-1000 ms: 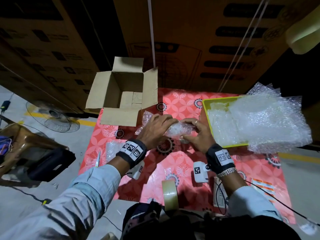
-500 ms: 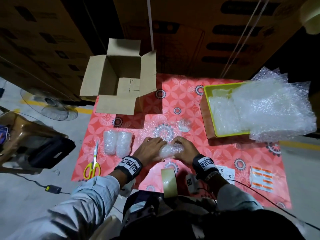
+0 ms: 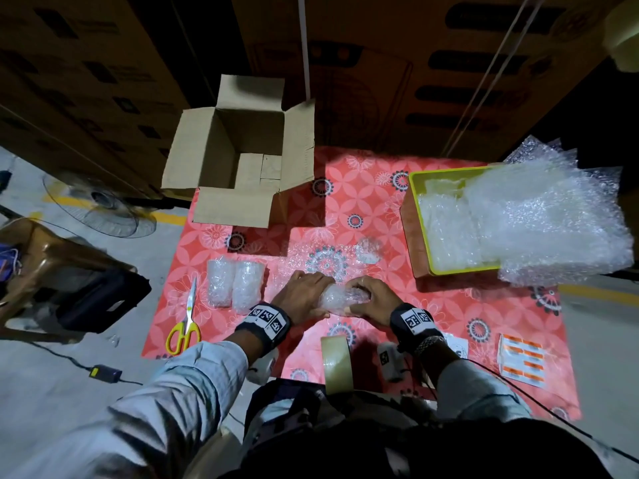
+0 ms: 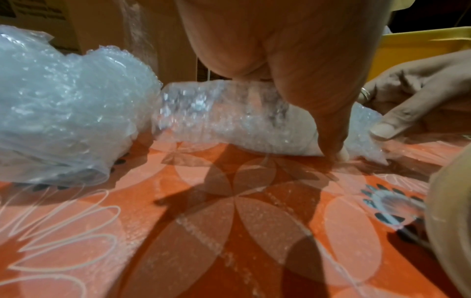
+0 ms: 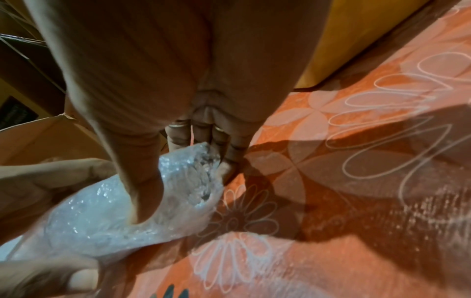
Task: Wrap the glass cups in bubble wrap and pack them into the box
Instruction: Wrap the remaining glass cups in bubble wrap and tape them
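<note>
A glass cup rolled in bubble wrap (image 3: 340,299) lies on its side on the red flowered tablecloth (image 3: 363,202), near the front edge. My left hand (image 3: 304,297) grips its left end and my right hand (image 3: 371,300) grips its right end, thumb pressing into the wrap (image 5: 142,201). The same bundle (image 4: 229,121) shows under my left thumb in the left wrist view. Two wrapped cups (image 3: 235,286) lie side by side to the left. The open cardboard box (image 3: 242,160) stands at the back left. A loose sheet of bubble wrap (image 3: 325,261) lies just beyond my hands.
A yellow tray (image 3: 420,209) heaped with bubble wrap (image 3: 539,219) sits at the right. Yellow-handled scissors (image 3: 186,319) lie at the left edge. A tape roll (image 3: 337,363) stands at the front edge. Printed cards (image 3: 522,361) lie at the front right. A fan (image 3: 96,209) stands on the floor.
Both hands have drawn the bundle back from the table's middle to the near edge. The loose sheet and the two wrapped cups have come into view.
</note>
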The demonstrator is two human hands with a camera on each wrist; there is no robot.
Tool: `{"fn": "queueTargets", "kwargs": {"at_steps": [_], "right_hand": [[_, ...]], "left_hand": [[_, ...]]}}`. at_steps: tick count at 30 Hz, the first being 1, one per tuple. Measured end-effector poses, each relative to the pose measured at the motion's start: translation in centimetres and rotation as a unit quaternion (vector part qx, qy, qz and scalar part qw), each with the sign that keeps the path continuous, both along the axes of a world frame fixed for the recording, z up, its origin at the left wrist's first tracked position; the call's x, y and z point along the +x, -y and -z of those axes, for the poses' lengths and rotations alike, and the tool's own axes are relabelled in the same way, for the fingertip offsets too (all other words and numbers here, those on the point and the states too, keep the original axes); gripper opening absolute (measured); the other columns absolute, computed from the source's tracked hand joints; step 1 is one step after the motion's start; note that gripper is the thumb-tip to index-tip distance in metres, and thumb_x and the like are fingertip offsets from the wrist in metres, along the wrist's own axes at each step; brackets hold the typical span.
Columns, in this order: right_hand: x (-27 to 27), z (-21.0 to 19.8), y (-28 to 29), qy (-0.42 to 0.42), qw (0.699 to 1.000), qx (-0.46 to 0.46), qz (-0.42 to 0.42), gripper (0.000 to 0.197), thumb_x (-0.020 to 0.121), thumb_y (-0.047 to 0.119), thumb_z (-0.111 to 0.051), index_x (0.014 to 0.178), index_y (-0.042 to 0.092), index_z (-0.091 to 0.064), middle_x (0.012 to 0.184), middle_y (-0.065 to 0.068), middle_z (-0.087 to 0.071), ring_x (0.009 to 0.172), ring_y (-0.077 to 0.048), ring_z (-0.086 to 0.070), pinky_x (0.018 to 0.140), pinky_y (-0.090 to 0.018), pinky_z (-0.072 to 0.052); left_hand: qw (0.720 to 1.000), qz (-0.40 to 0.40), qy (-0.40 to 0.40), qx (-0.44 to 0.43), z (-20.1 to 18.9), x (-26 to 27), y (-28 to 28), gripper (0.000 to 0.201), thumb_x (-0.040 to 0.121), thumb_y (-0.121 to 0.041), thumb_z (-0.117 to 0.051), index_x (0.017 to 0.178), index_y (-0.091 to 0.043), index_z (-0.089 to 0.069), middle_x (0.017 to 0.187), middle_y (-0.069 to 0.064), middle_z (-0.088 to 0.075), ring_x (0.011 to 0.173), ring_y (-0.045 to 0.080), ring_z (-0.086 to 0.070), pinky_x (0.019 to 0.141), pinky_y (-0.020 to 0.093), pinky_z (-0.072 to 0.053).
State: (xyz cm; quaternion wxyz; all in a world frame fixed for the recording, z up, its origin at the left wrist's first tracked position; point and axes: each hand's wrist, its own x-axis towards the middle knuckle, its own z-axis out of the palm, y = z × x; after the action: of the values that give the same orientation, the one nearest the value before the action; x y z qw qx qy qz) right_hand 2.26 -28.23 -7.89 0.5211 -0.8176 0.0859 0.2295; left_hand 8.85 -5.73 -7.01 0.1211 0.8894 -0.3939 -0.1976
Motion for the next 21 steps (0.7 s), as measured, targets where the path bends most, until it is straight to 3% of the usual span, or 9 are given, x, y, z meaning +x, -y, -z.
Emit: {"fn": "queueTargets", "kwargs": {"at_steps": [2,4,8,11,13,16,18,21], "right_hand": [[0.0,0.3,0.0,0.010,1.000,-0.014,-0.018,0.048,0.060,0.042,-0.079,0.104,0.032,-0.063,0.109,0.007,-0.060,0.102,-0.013,-0.062,0.097,-0.036,-0.052],[-0.1,0.7,0.0,0.017,0.999,-0.012,-0.025,0.042,0.067,0.035,-0.080,0.106,0.030,-0.064,0.111,0.006,-0.055,0.105,-0.012,-0.059,0.099,-0.034,-0.049],[-0.1,1.0,0.2,0.034,0.999,-0.024,-0.029,0.043,0.083,0.017,-0.080,0.124,0.017,-0.066,0.110,0.008,-0.050,0.098,-0.001,-0.054,0.090,-0.021,-0.043],[0.0,0.7,0.3,0.062,0.997,-0.048,0.013,0.057,0.076,0.008,-0.083,0.127,0.024,-0.062,0.117,0.006,-0.053,0.104,-0.008,-0.057,0.086,-0.013,-0.044],[0.3,0.2,0.4,0.064,0.996,-0.053,0.033,0.058,0.067,0.007,-0.084,0.113,0.031,-0.058,0.113,0.006,-0.057,0.097,-0.010,-0.057,0.075,-0.016,-0.046],[1.3,-0.3,0.5,0.046,0.998,-0.043,0.016,0.059,0.063,0.006,-0.085,0.103,0.034,-0.052,0.106,0.007,-0.063,0.088,-0.009,-0.059,0.065,-0.022,-0.051],[2.0,-0.3,0.4,0.049,0.997,-0.062,0.010,0.051,0.069,0.005,-0.083,0.101,0.033,-0.055,0.106,0.008,-0.065,0.091,-0.008,-0.061,0.068,-0.020,-0.051],[2.9,-0.3,0.4,0.034,0.997,-0.070,0.027,0.038,0.080,0.007,-0.075,0.109,0.029,-0.064,0.106,0.006,-0.068,0.095,-0.013,-0.066,0.078,-0.028,-0.057]], "left_hand": [[1.000,0.001,-0.004,-0.002,0.0,-0.1,0.2,0.075,0.083,-0.045,-0.080,0.144,-0.016,-0.048,0.134,0.007,-0.059,0.119,0.028,-0.056,0.107,0.042,-0.029],[1.000,-0.002,-0.002,-0.006,0.1,-0.1,0.3,0.073,0.081,-0.043,-0.081,0.141,-0.014,-0.051,0.131,0.007,-0.057,0.116,0.028,-0.057,0.105,0.042,-0.032],[0.999,-0.018,0.029,-0.014,0.4,-0.1,0.2,0.074,0.072,-0.049,-0.088,0.130,-0.015,-0.057,0.118,0.006,-0.050,0.102,0.027,-0.053,0.089,0.041,-0.040],[0.998,-0.025,0.051,-0.008,0.7,0.2,0.4,0.085,0.071,-0.057,-0.085,0.138,-0.016,-0.054,0.118,0.005,-0.053,0.104,0.026,-0.053,0.091,0.041,-0.039],[0.998,-0.038,0.055,-0.007,0.6,0.5,0.6,0.087,0.071,-0.062,-0.083,0.141,-0.020,-0.051,0.120,0.003,-0.056,0.107,0.025,-0.055,0.097,0.041,-0.037],[0.997,-0.066,0.033,-0.023,0.2,1.2,0.5,0.080,0.071,-0.063,-0.083,0.132,-0.020,-0.052,0.121,0.003,-0.064,0.108,0.027,-0.061,0.102,0.042,-0.035],[0.996,-0.083,-0.003,-0.037,0.0,1.7,0.4,0.074,0.073,-0.063,-0.082,0.122,-0.019,-0.048,0.115,0.003,-0.067,0.100,0.026,-0.063,0.099,0.042,-0.035],[0.995,-0.088,-0.020,-0.043,-0.1,2.3,0.4,0.071,0.077,-0.069,-0.075,0.116,-0.019,-0.044,0.105,0.002,-0.066,0.091,0.025,-0.061,0.091,0.042,-0.035]]}}
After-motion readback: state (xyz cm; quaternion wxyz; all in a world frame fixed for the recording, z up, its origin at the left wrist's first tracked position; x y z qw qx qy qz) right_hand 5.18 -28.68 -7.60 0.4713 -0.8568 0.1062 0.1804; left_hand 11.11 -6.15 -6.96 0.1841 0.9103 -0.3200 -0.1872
